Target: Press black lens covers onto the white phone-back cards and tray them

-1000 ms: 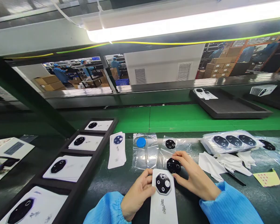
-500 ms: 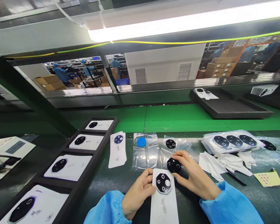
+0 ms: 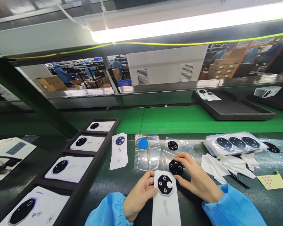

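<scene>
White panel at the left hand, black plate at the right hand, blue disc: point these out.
White panel (image 3: 166, 199): head view, white face near its visible middle.
Black plate (image 3: 175, 167): head view, middle of its dark face.
Blue disc (image 3: 143, 143): head view, middle of its top.

Near left: bare bench (image 3: 101, 182) between compartmented black tray (image 3: 97, 157) and left hand (image 3: 139, 197); room to pass.
Between hands: narrow; white panel (image 3: 166, 208) and black octagonal plate (image 3: 175, 167) fill it.
Far middle: green strip (image 3: 169, 121), open crosswise up to far-right tray (image 3: 240, 110).
Far left: slanting post (image 3: 37, 97) obstructs.
Right: wipes (image 3: 213, 166), bagged plates (image 3: 235, 149) in the way beyond right hand (image 3: 194, 179).
</scene>
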`<state>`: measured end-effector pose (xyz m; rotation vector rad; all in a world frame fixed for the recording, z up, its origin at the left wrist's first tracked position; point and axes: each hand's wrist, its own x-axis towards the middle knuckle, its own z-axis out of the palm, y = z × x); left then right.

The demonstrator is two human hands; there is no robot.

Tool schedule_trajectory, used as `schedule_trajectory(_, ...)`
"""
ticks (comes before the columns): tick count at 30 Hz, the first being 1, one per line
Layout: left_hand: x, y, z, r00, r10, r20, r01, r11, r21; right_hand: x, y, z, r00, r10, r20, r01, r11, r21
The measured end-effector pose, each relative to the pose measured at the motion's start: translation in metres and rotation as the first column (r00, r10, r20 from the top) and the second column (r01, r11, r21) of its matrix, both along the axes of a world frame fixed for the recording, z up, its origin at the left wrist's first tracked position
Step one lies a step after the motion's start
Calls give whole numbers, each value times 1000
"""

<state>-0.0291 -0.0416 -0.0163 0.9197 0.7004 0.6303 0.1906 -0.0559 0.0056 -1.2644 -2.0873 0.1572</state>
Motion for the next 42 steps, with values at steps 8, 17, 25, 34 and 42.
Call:
schedule_trajectory(8, 0, 0, 1, 1000, 8, -7, -8, 1000, -1, -4, -4, 5, 1000, -6, -7, 6, 999, -41)
schedule_trajectory(17, 0, -1, -4, 999, 40, 11, -41, 998, 40, -20, -14, 6, 995, 87, -51, -90, 993, -78)
schedule_trajectory(25, 1, 0, 1, 1000, -26, -9, 27, 999, 40, -32, -19, 2, 996, 89, -31, -92, 989, -119)
schedule_trajectory(34, 2, 0, -4, 1000, 3, 17, -4, 999, 54, -36, -20, 1, 987, 153, -40, -157, 979, -132)
schedule_trajectory(42, 0, -1, 8, 998, -57, -3, 57, 997, 56, -35, -19, 0, 987, 152, -50, -158, 971, -178)
